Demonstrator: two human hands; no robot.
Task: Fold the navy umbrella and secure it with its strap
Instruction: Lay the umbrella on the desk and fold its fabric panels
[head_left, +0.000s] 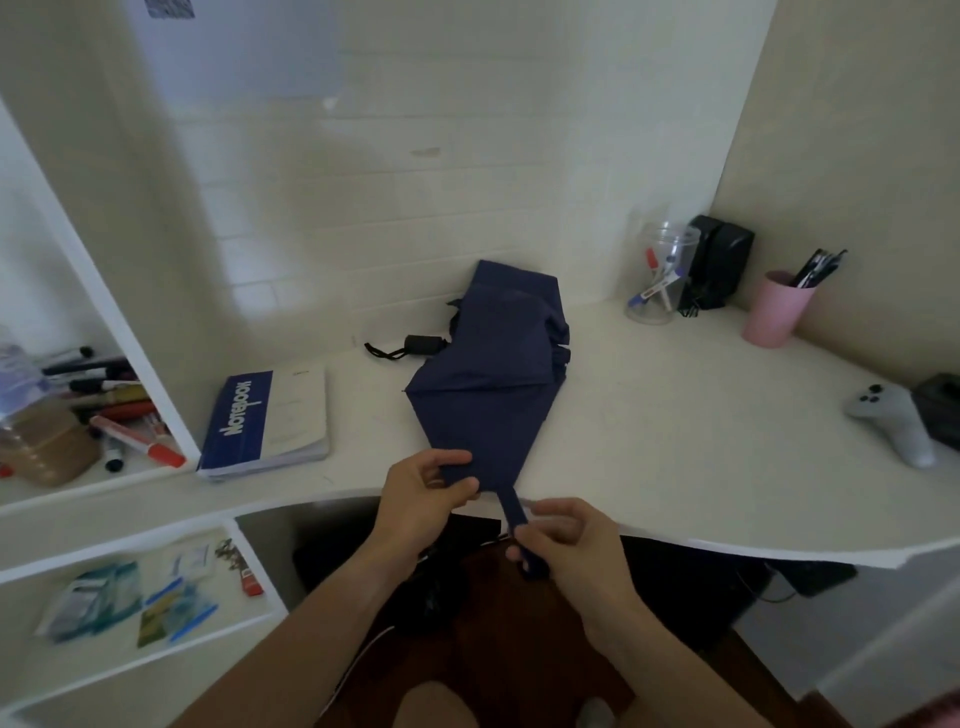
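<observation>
wall (467, 171): white tile | desk (675, 441): white, curved | shelves (130, 332): white, left | floor (519, 649): dark wood

Notebook (265, 418) left; pink cup (774, 309) (w/ pens) right.

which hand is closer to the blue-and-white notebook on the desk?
Left. The left hand pinches the navy umbrella's canopy edge, just right of the blue-and-white notebook. The right hand holds the navy strap further right, off the desk edge.

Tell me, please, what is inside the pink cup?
Several dark pens stand in the pink cup, leaning to the right above its rim. Their lower parts and the cup's bottom are hidden by its wall.
</observation>
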